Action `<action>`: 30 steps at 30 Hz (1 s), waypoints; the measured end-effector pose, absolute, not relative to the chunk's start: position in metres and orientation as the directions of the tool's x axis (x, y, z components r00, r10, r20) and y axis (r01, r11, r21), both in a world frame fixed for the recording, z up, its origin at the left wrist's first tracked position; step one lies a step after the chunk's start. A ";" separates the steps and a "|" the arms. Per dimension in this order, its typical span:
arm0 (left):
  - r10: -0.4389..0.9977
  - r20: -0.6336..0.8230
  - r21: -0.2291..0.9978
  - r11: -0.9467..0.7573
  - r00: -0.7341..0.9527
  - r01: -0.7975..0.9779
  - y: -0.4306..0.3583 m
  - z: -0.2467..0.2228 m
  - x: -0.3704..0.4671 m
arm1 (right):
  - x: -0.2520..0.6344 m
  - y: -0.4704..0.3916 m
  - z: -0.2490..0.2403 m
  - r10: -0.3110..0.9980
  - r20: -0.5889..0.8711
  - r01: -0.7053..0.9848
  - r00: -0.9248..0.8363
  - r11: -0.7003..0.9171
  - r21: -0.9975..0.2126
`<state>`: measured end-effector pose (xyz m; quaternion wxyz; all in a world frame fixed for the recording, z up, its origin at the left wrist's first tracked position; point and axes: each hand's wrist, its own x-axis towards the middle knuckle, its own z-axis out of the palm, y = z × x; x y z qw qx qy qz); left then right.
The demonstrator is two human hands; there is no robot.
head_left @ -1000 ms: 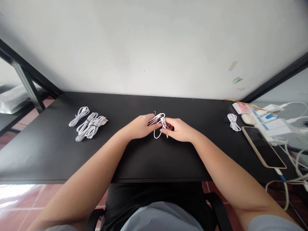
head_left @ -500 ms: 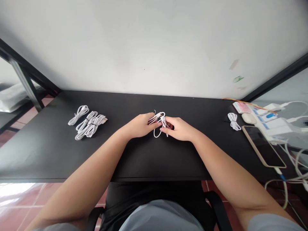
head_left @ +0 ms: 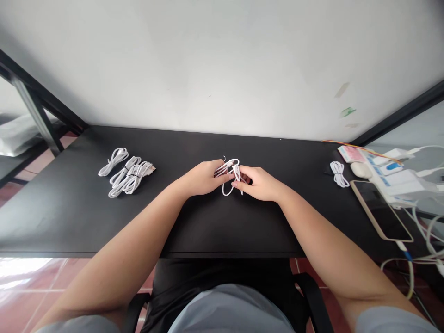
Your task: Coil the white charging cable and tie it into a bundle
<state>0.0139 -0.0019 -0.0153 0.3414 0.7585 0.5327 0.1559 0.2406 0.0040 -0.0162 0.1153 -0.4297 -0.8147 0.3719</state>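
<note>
A loosely looped white cable [head_left: 227, 190] is held between both hands over the middle of the black table [head_left: 222, 231]. My left hand [head_left: 208, 177] pinches its loops from the left, thumb on top. From the right, my right hand [head_left: 255, 183] grips the cable's bunched part between thumb and fingers. One loop hangs below the fingertips, and a thin end sticks up by the left fingers. Parts of the cable are hidden behind the fingers.
Coiled white cables [head_left: 133, 177] lie at the left. At the right are another coiled cable [head_left: 338, 174], a white rounded object [head_left: 360, 170], a phone [head_left: 380, 210] with a lead plugged in, and a power strip [head_left: 381, 173] with chargers. A wall [head_left: 222, 69] stands behind.
The camera view has shifted slightly. Both hands keep their hold on the cable, with hardly any visible movement.
</note>
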 end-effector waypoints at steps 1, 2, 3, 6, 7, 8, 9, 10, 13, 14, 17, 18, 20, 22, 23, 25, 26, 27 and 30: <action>0.914 -0.125 0.683 -0.203 0.385 0.702 -0.002 -0.015 0.014 | 0.241 0.004 -0.017 0.785 -0.132 0.614 -0.605 0.356 -0.704; 0.914 -0.123 0.683 -0.205 0.387 0.701 -0.002 -0.015 0.014 | 0.241 0.004 -0.017 0.784 -0.132 0.614 -0.606 0.357 -0.704; 0.914 -0.122 0.683 -0.206 0.388 0.701 -0.002 -0.015 0.014 | 0.241 0.004 -0.017 0.784 -0.132 0.615 -0.606 0.357 -0.704; 0.913 -0.118 0.685 -0.209 0.390 0.698 -0.002 -0.016 0.014 | 0.241 0.004 -0.017 0.785 -0.131 0.612 -0.605 0.353 -0.708; 0.913 -0.117 0.684 -0.211 0.391 0.698 -0.002 -0.016 0.014 | 0.241 0.004 -0.016 0.785 -0.131 0.611 -0.606 0.353 -0.709; 0.913 -0.116 0.682 -0.213 0.391 0.700 -0.002 -0.016 0.014 | 0.240 0.004 -0.016 0.785 -0.129 0.610 -0.606 0.354 -0.709; 0.914 -0.115 0.680 -0.214 0.390 0.702 -0.002 -0.016 0.014 | 0.240 0.004 -0.016 0.785 -0.127 0.609 -0.607 0.356 -0.708; 0.914 -0.116 0.677 -0.213 0.388 0.704 -0.002 -0.016 0.014 | 0.240 0.004 -0.016 0.785 -0.125 0.609 -0.607 0.359 -0.707; 0.915 -0.128 0.678 -0.200 0.382 0.708 -0.002 -0.016 0.014 | 0.241 0.004 -0.018 0.786 -0.110 0.605 -0.608 0.370 -0.705; 0.915 -0.132 0.679 -0.196 0.381 0.707 -0.002 -0.016 0.014 | 0.241 0.005 -0.019 0.787 -0.105 0.604 -0.609 0.373 -0.704; 0.916 -0.135 0.685 -0.189 0.377 0.704 -0.002 -0.016 0.014 | 0.241 0.005 -0.020 0.783 -0.099 0.601 -0.614 0.382 -0.702; 0.917 -0.136 0.685 -0.186 0.375 0.704 -0.002 -0.016 0.014 | 0.241 0.005 -0.020 0.782 -0.099 0.600 -0.616 0.384 -0.702; 0.918 -0.140 0.687 -0.179 0.370 0.704 -0.002 -0.016 0.015 | 0.241 0.005 -0.020 0.780 -0.097 0.599 -0.619 0.388 -0.701; 0.919 -0.141 0.687 -0.178 0.369 0.704 -0.002 -0.015 0.015 | 0.241 0.005 -0.020 0.780 -0.096 0.599 -0.619 0.389 -0.700; 0.919 -0.137 0.686 -0.181 0.369 0.705 -0.002 -0.015 0.015 | 0.241 0.005 -0.019 0.780 -0.097 0.599 -0.618 0.388 -0.701; 0.918 -0.131 0.683 -0.189 0.373 0.705 -0.003 -0.014 0.015 | 0.241 0.005 -0.019 0.782 -0.099 0.599 -0.616 0.383 -0.703; 0.918 -0.128 0.681 -0.193 0.375 0.707 -0.003 -0.014 0.015 | 0.241 0.005 -0.019 0.782 -0.100 0.599 -0.615 0.381 -0.704; 0.918 -0.127 0.678 -0.196 0.376 0.708 -0.003 -0.014 0.015 | 0.241 0.005 -0.019 0.782 -0.101 0.597 -0.615 0.378 -0.708; 0.917 -0.129 0.670 -0.200 0.377 0.715 -0.003 -0.013 0.015 | 0.241 0.005 -0.019 0.777 -0.103 0.582 -0.622 0.370 -0.724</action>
